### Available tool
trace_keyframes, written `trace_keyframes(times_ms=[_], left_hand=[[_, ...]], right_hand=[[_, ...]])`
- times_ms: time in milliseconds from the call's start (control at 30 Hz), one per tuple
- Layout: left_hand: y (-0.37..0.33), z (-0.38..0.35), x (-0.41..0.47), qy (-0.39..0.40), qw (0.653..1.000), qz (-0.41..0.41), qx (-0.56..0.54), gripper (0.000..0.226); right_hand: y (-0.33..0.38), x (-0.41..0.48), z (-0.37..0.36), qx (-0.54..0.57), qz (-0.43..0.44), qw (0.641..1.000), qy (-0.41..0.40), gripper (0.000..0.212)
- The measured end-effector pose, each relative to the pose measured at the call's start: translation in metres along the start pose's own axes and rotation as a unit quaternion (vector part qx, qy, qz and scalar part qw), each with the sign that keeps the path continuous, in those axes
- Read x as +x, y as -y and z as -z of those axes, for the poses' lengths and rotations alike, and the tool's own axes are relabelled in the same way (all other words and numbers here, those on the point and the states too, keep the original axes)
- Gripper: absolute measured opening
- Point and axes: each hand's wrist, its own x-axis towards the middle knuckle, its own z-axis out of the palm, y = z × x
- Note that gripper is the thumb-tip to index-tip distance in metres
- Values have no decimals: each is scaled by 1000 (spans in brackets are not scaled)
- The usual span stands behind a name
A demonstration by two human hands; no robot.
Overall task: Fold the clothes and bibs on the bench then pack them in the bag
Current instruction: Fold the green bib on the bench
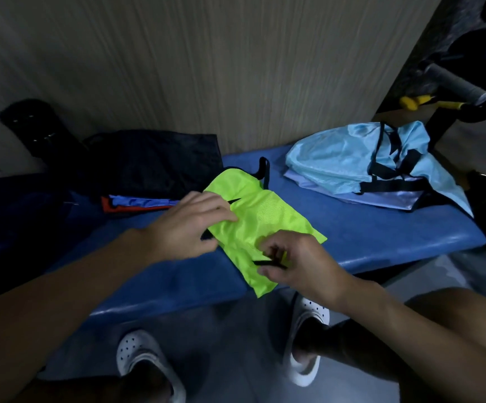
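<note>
A neon yellow-green bib [265, 222] with black trim lies partly folded on the blue bench [366, 231], its near end hanging over the front edge. My left hand [189, 225] pinches the bib's left side with curled fingers. My right hand [294, 260] pinches a black strap at the bib's near edge. Several light blue bibs [352, 161] with black straps lie piled at the bench's right end. At the back left lies a dark garment [160, 161], on top of folded blue and red cloth [137, 203].
A ribbed wall panel rises right behind the bench. A black object [32, 123] leans at the far left. Gym equipment with a yellow handle [427, 101] stands at the far right. My feet in white clogs [143, 356] stand on the grey floor below the bench.
</note>
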Motion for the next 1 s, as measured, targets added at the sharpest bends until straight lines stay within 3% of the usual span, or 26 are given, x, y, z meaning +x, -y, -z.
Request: trace_keyframes(times_ms=[33, 100, 200, 300, 367, 500, 567, 667, 733, 800, 867, 1000], left_hand=[[0, -1, -3, 13, 1000, 5, 3, 45], [1, -4, -6, 36, 999, 10, 10, 51], [1, -10, -5, 43, 999, 10, 1, 50], [-7, -20, -4, 29, 1000, 10, -1, 45], [-14, -24, -4, 7, 1000, 13, 2, 43], [-37, -31, -3, -56, 997, 30, 35, 40], [-55, -30, -1, -51, 997, 39, 45, 46], [-69, -19, 4, -68, 991, 108, -47, 49], [-58, -11, 13, -140, 970, 172, -100, 36], [-39, -8, 23, -183, 953, 234, -63, 27], [-23, -8, 28, -146, 953, 264, -41, 24], [-17, -16, 26, -83, 965, 245, -32, 17]], right_hand=[[2, -3, -2, 2, 3, 1000, 0, 25], [4, -7, -6, -59, 11, 995, -78, 21], [5, -1, -8, -218, -63, 961, -158, 56], [-2, 4, -11, -258, -163, 949, -80, 87], [-10, 4, -12, -265, -174, 948, -31, 95], [-28, 9, 0, -315, -153, 937, 9, 71], [-34, 16, 13, -313, -164, 936, 2, 61], [-33, 21, 20, -236, -169, 955, -56, 51], [-28, 18, 15, -244, -134, 958, -73, 65], [-26, 15, 10, -288, -102, 950, -57, 80], [-29, 14, 6, -327, -98, 940, -16, 82], [-40, 10, 0, -354, -114, 927, 47, 87]])
